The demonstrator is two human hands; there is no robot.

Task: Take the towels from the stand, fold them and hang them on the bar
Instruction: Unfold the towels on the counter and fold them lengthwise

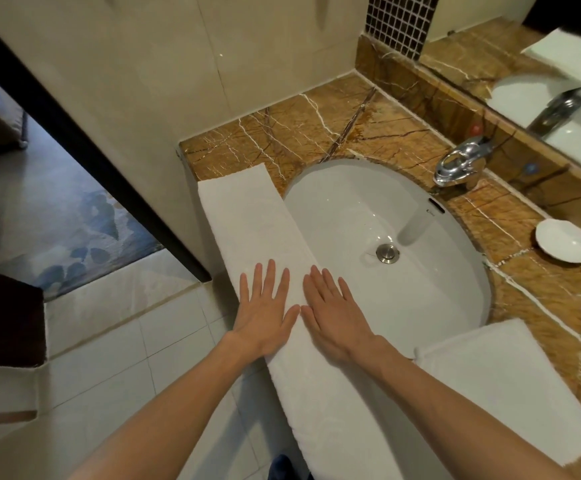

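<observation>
Two hands: the left hand [265,310] and the right hand [334,317] lie palm-down, side by side, on the long towel [254,230], thumbs almost meeting.
Hand posture: on both, fingers straight and fanned apart, flat against the cloth; neither pinches or curls round anything.
Landmark: the sink [420,289], a white oval basin set into the brown veined counter [317,126].
Task towel: the long towel is white, folded into a narrow strip, and runs along the left rim of the sink from the far counter to the near edge; its sink-side edge overlaps the rim.
Hand position: the left hand rests on the strip just left of the sink; the right hand rests at the strip's sink-side edge.
Other towel: a second towel [504,386], white and folded into a broad rectangle, lies flat on the counter at the near right of the sink, apart from the strip.
Fittings: a chrome faucet [462,161] stands behind the sink on the right; a metal drain plug [387,253] sits at the bottom of the basin.
Accessory: a white soap dish [564,240] sits on the counter right of the sink.
Backdrop: a mirror [542,64] rises behind the sink, reflecting the faucet.
Ground: a pale tiled floor [109,358] lies left of the sink.
</observation>
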